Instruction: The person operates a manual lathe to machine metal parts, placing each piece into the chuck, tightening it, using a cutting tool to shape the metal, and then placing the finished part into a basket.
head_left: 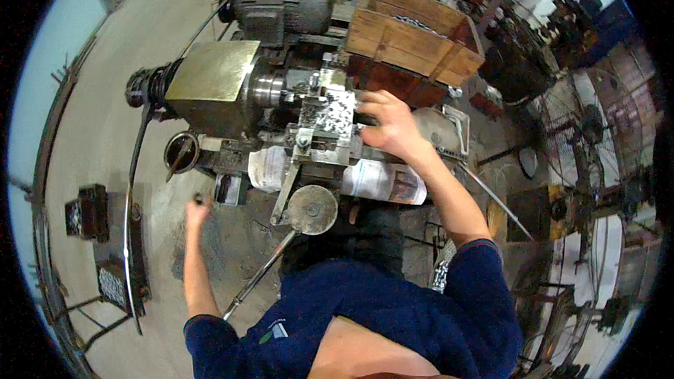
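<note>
A small lathe [328,114] stands in front of me, its carriage block strewn with metal chips. My right hand [387,125] is at the right end of that block, thumb and fingers curled round a dark part there that I cannot make out. Left of the carriage is the bright steel spindle nose [269,90], beside a headstock with a brass-coloured cover [213,70]. Low on the left, my left hand [197,212] is closed, with a small dark thing showing at its top; its kind is not clear. Nearest my body is a round metal disc [312,209] on a lever.
An electric motor [284,8] sits behind the headstock, beside a wooden crate [414,31] with metal pieces in it. A handwheel [182,152] projects at the front left. Printed paper [385,181] lies along the front. A long rod [258,277] slants down from the disc.
</note>
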`<state>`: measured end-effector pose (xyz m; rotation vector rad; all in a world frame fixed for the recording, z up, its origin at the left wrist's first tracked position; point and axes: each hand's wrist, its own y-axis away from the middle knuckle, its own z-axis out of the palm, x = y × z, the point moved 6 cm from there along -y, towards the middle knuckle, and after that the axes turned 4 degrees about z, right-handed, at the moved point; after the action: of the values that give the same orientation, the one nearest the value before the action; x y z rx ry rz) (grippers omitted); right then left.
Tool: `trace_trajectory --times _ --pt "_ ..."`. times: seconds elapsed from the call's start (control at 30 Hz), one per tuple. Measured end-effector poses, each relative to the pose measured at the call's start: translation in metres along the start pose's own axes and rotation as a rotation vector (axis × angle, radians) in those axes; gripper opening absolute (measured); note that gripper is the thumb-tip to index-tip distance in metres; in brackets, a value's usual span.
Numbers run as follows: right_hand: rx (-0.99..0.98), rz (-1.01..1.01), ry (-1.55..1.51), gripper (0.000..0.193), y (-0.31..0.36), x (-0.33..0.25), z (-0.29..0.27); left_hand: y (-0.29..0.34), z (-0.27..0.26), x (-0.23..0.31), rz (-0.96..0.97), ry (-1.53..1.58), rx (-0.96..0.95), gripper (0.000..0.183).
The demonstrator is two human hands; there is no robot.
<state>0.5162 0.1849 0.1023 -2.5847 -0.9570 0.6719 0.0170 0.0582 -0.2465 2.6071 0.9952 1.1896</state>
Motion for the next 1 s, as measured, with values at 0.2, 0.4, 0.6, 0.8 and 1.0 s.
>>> trace_trajectory --times 0.2,0.4,0.6,0.8,1.0 --pt "-0.092 0.527 0.041 0.037 0.142 0.099 -0.057 -0.039 0.031 0.018 0.487 -1.020 0.008 0.021" --pt "-0.209 1.165 0.516 0.052 0.327 0.210 -0.111 0.005 0.019 0.097 0.589 -0.871 0.024 0.021" --pt "-0.298 1.383 0.845 0.034 0.479 0.261 -0.117 0.093 -0.011 0.118 0.475 -0.388 -0.320 0.029" --pt "-0.307 1.452 0.634 0.039 0.511 0.150 -0.061 0.249 0.010 0.173 0.418 -0.013 -0.772 0.036" --pt "-0.093 1.412 0.087 0.026 0.489 0.056 -0.001 0.259 0.058 0.160 0.394 -0.338 -0.729 0.022"
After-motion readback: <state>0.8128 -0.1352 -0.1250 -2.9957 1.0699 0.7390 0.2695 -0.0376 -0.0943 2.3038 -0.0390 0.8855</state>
